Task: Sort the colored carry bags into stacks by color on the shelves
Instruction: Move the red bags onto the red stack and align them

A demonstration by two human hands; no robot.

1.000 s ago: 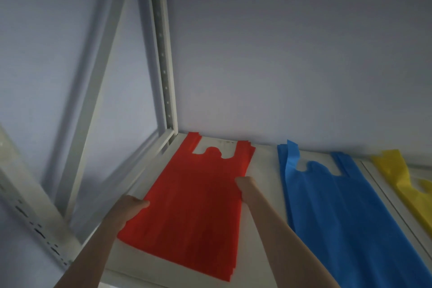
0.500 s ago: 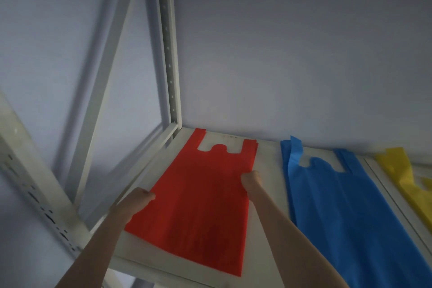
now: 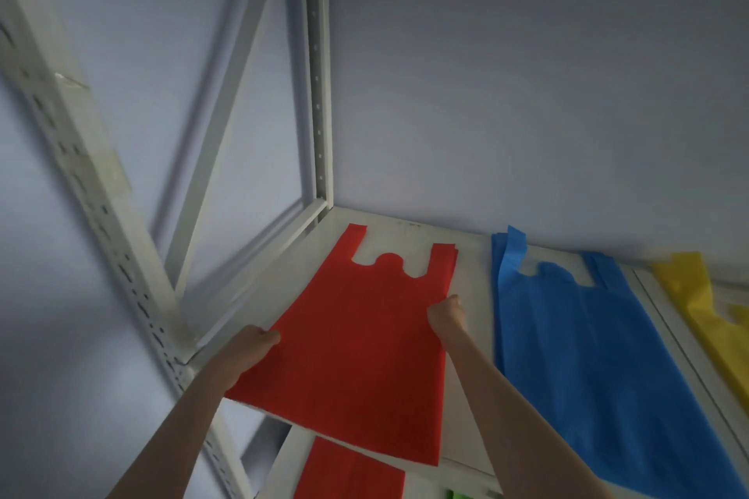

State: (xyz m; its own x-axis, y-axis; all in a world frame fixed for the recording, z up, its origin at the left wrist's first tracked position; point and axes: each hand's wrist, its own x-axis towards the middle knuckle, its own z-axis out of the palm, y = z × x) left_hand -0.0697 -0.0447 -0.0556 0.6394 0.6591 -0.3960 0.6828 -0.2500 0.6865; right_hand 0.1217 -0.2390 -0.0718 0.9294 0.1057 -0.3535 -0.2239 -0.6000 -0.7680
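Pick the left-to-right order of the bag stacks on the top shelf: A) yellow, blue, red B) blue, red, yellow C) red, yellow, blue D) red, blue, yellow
D: the red stack lies nearest the shelf's left corner post with both hands at its side edges, the blue stack sits to its right, and the yellow stack is at the far right edge.

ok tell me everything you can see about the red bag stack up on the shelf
The red bag stack lies flat on the white shelf near its left corner, handles toward the wall, looking like thin non-woven fabric. Several layers show at the upper right handle. Its near edge overhangs the shelf front. The left hand and right hand grip its side edges.
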